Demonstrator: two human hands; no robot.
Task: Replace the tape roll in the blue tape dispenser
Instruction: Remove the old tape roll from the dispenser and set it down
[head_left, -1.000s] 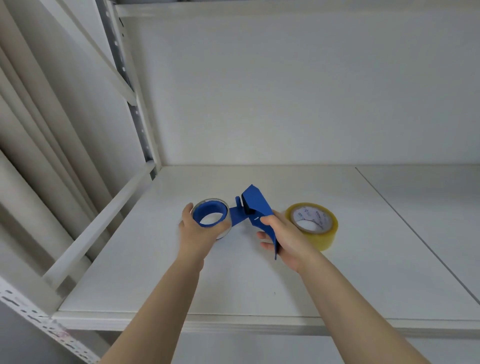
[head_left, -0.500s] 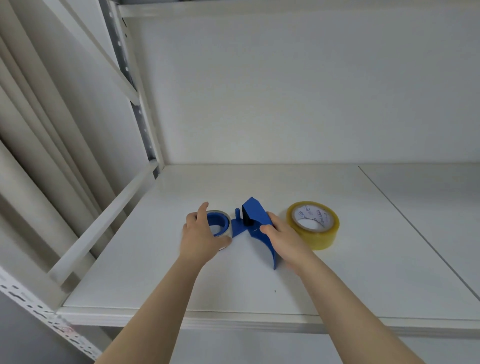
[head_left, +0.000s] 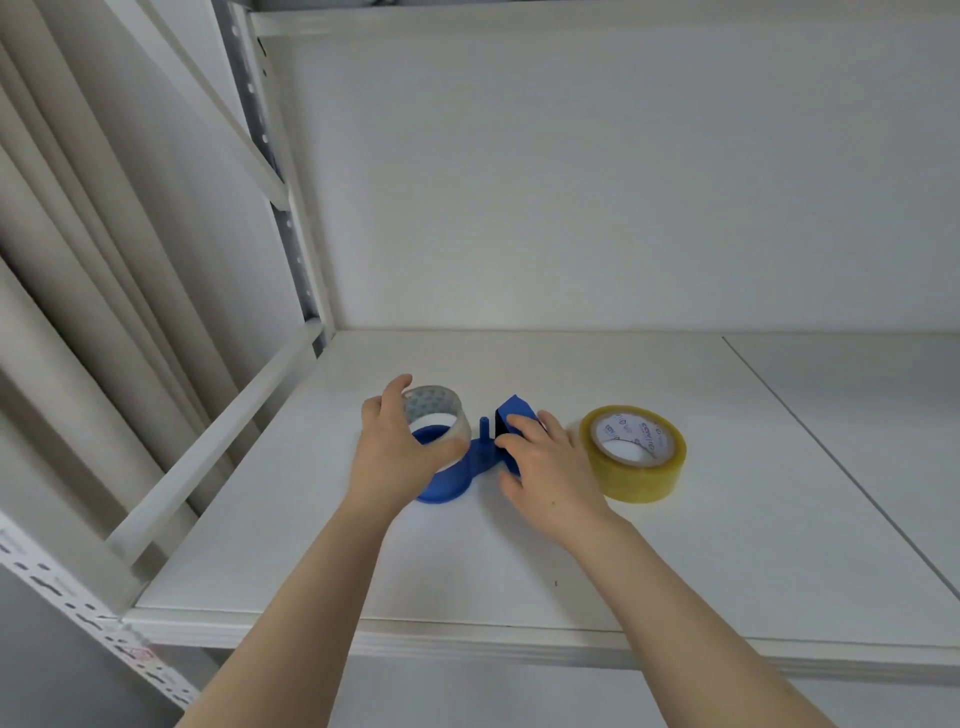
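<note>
My left hand (head_left: 400, 447) grips the clear roll (head_left: 434, 415), tilting it off the blue dispenser (head_left: 457, 475), which my right hand (head_left: 545, 467) presses onto the shelf (head_left: 727, 519) so it can't slide

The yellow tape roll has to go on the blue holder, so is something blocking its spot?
Yes. The clear tape roll, gripped by the left hand, sits partly lifted over the blue tape dispenser hub. The yellow tape roll waits on the shelf beside the right hand.
</note>
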